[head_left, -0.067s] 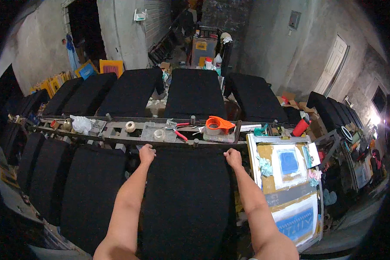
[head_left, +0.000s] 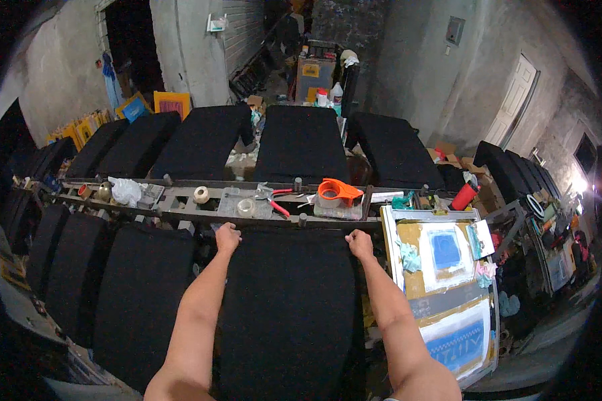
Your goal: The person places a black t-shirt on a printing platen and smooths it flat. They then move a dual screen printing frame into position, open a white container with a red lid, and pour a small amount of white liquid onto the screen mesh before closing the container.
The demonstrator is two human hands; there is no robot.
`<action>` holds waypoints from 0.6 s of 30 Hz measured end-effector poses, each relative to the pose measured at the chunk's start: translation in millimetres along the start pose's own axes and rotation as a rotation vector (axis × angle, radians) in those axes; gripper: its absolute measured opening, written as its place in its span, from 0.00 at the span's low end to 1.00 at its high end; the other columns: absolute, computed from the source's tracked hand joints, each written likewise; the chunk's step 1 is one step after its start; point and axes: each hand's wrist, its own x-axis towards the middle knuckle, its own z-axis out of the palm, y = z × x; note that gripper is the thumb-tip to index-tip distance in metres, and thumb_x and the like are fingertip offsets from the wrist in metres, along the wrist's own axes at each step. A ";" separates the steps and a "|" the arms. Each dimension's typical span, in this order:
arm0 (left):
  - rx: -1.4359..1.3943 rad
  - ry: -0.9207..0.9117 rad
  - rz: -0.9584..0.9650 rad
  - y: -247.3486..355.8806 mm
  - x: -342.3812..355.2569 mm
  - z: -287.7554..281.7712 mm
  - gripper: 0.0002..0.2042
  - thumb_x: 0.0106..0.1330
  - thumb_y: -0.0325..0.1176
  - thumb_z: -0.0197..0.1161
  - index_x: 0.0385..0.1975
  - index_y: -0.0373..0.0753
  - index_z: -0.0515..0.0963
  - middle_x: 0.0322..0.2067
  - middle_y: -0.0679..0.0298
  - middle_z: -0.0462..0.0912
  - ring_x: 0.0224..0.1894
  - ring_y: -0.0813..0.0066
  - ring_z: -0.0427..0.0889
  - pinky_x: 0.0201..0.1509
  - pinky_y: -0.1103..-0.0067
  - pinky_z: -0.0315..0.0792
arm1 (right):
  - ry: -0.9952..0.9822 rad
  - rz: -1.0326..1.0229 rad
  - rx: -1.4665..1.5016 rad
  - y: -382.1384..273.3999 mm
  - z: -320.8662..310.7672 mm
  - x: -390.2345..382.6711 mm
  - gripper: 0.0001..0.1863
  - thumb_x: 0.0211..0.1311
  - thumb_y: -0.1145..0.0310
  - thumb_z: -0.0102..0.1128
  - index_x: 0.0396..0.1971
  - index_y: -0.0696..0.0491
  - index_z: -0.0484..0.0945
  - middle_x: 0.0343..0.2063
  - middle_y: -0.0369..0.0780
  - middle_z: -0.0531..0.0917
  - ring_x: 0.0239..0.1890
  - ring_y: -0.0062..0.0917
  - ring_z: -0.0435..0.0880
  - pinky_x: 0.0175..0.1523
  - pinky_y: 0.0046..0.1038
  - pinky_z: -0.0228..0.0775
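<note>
Black fabric (head_left: 287,301) lies stretched over the board in front of me. At its far left corner my left hand (head_left: 227,237) is closed, its fingers gripping the edge of the cloth. My right hand (head_left: 359,244) pinches the far right corner in the same way. Both arms reach straight forward along the sides of the board. A matching black-covered board (head_left: 147,287) lies to the left of my left arm. Close to the right of my right hand rests a printing screen frame (head_left: 389,254) with blue stencil areas.
A metal rail (head_left: 180,212) runs across beyond my hands. On it lie red-handled pliers (head_left: 274,199), an orange tape dispenser (head_left: 341,192), a tape roll (head_left: 201,195) and a crumpled white plastic bag (head_left: 125,191). More black-covered boards (head_left: 301,144) stand behind it. A red cylinder (head_left: 465,196) sits at the right.
</note>
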 end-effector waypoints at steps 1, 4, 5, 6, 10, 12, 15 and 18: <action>-0.037 0.027 -0.007 0.3 -2.2 2.5 0.15 0.63 0.30 0.67 0.47 0.31 0.82 0.37 0.51 0.88 0.32 0.59 0.89 0.42 0.70 0.80 | 0.000 0.014 0.015 1.4 1.1 -2.7 0.14 0.66 0.58 0.64 0.40 0.55 0.85 0.39 0.52 0.87 0.46 0.50 0.85 0.51 0.47 0.75; -0.015 0.114 0.059 -2.3 -18.0 6.2 0.15 0.65 0.33 0.64 0.47 0.31 0.82 0.39 0.50 0.88 0.40 0.56 0.88 0.48 0.68 0.79 | 0.080 0.008 0.083 5.7 6.0 -15.9 0.17 0.70 0.56 0.58 0.43 0.55 0.84 0.40 0.54 0.86 0.47 0.51 0.84 0.54 0.48 0.74; 0.022 0.134 0.069 -4.6 -25.7 5.6 0.15 0.66 0.34 0.63 0.47 0.31 0.82 0.40 0.50 0.88 0.43 0.55 0.87 0.50 0.67 0.78 | 0.112 0.027 0.098 7.2 7.9 -21.9 0.19 0.71 0.55 0.56 0.44 0.56 0.84 0.40 0.54 0.86 0.48 0.52 0.84 0.54 0.48 0.74; 0.008 0.096 0.075 -7.6 -33.9 3.6 0.15 0.67 0.35 0.62 0.47 0.31 0.82 0.41 0.49 0.87 0.46 0.53 0.86 0.52 0.66 0.77 | 0.129 0.011 0.135 8.6 9.7 -28.4 0.21 0.72 0.53 0.54 0.46 0.56 0.83 0.42 0.55 0.86 0.49 0.53 0.83 0.56 0.48 0.73; -0.004 0.019 0.029 -21.9 -72.6 -8.8 0.18 0.70 0.40 0.57 0.50 0.31 0.81 0.48 0.48 0.85 0.53 0.51 0.83 0.58 0.65 0.74 | 0.121 0.055 0.209 15.9 13.1 -65.8 0.31 0.77 0.46 0.40 0.57 0.58 0.77 0.53 0.58 0.81 0.58 0.54 0.78 0.63 0.47 0.68; 0.000 0.035 0.009 -29.2 -96.7 -16.4 0.20 0.72 0.41 0.55 0.53 0.31 0.80 0.52 0.47 0.83 0.55 0.50 0.82 0.60 0.65 0.73 | 0.085 0.131 0.243 18.5 13.7 -90.4 0.32 0.77 0.45 0.38 0.56 0.57 0.79 0.55 0.55 0.81 0.60 0.52 0.77 0.65 0.45 0.66; -0.045 -0.006 0.034 -44.9 -143.9 -34.6 0.19 0.72 0.37 0.55 0.55 0.30 0.79 0.52 0.47 0.83 0.56 0.52 0.82 0.60 0.66 0.73 | 0.036 0.122 0.267 29.5 8.5 -138.3 0.31 0.77 0.46 0.37 0.59 0.57 0.77 0.56 0.55 0.80 0.62 0.51 0.76 0.66 0.44 0.66; -0.148 -0.030 -0.070 -55.7 -183.8 -49.3 0.17 0.71 0.36 0.57 0.52 0.31 0.81 0.47 0.48 0.85 0.53 0.55 0.83 0.57 0.68 0.74 | 0.026 0.101 0.301 38.7 2.0 -179.2 0.32 0.77 0.47 0.39 0.60 0.59 0.76 0.57 0.54 0.80 0.63 0.50 0.76 0.67 0.42 0.65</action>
